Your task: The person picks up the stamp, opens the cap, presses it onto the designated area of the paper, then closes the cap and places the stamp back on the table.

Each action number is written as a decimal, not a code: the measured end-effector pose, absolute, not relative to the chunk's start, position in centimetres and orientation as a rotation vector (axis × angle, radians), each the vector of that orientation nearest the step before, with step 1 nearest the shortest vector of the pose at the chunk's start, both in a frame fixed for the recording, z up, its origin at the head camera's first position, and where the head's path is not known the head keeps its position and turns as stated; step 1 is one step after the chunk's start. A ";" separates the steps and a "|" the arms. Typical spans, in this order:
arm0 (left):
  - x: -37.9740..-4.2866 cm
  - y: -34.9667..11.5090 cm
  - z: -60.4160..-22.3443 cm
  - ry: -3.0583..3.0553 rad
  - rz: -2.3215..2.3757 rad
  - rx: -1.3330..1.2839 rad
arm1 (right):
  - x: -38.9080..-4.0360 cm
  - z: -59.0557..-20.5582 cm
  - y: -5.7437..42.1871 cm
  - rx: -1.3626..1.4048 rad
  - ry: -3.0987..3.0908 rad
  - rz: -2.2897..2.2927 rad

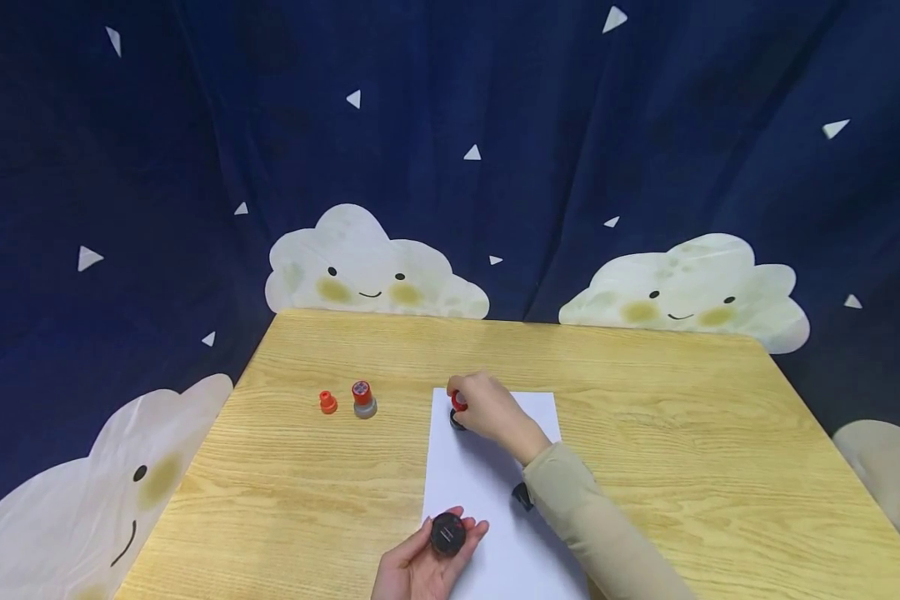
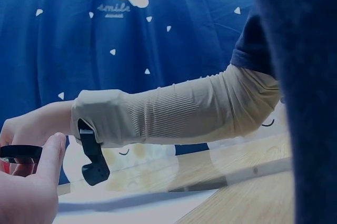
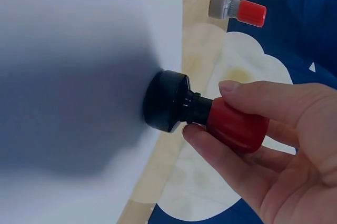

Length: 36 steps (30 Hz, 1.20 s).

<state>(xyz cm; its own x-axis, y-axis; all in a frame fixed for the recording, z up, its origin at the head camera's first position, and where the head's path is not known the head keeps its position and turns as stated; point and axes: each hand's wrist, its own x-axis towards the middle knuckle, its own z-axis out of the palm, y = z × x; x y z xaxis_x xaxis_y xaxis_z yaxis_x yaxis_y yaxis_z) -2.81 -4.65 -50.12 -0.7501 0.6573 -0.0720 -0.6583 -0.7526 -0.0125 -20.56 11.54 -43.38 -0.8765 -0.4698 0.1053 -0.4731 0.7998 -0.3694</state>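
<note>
Between the thumb and fingers of my right hand (image 1: 487,408) is a stamp (image 3: 237,126) with a red handle and a black round base. Its base (image 3: 167,101) faces the top left part of a white sheet of paper (image 1: 468,483); whether it touches the sheet I cannot tell. Lower down, my left hand (image 1: 420,567) holds a round black disc-like piece (image 1: 448,533), fingers and thumb around its edge. Something red shows just under that black piece (image 2: 21,153) in the left wrist view, mostly hidden by the fingers.
On the wooden table (image 1: 307,500), left of the paper, stand a small red piece (image 1: 328,402) and a red-and-grey stamp-like item (image 1: 363,400). A black wrist device (image 1: 522,497) sits at the right sleeve. Behind the table hangs a dark blue curtain (image 1: 435,125).
</note>
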 end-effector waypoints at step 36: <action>-2.8 -4.5 -50.2 0.034 2.425 -0.071 | -20.2 -40.6 11.3 0.693 -2.991 0.535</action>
